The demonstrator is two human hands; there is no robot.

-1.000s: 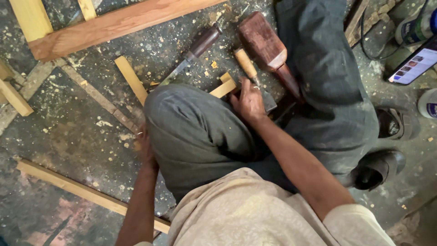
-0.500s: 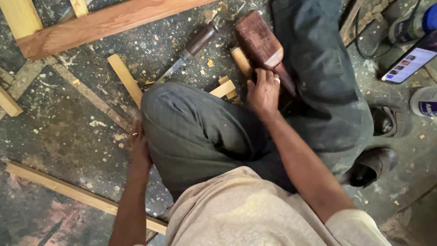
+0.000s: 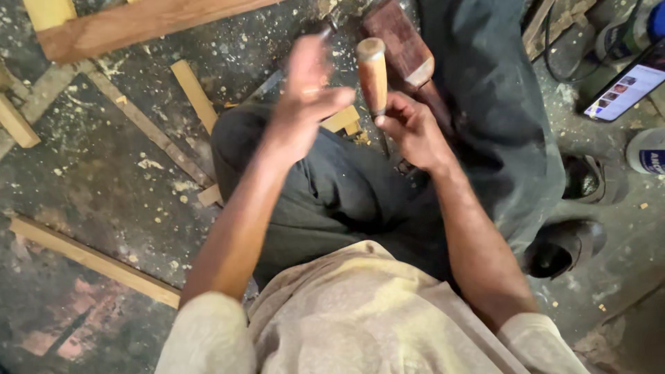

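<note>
Looking down from the head camera, the person sits on a dusty floor (image 3: 104, 180) strewn with wood chips, knees drawn up in dark trousers. Their right hand (image 3: 414, 130) is clenched around the lower part of a wooden-handled chisel (image 3: 373, 75), holding it upright with the rounded butt on top; the blade is hidden behind the hand and knee. Their left hand (image 3: 305, 104) hangs blurred just beside the handle, fingers spread and holding nothing. The step in hand looks like taking up the chisel for a cut, and the next move would call for a steady second grip or a striking tool. A reddish wooden mallet (image 3: 402, 45) lies on the floor just behind the chisel. Offcut strips (image 3: 195, 95) and a long plank (image 3: 131, 24) lie around the legs. At the right edge a lit phone screen (image 3: 627, 88) leans tilted, with a white round container bearing a blue label (image 3: 648, 151) below it and dark shoes (image 3: 589, 181) nearby.
</note>
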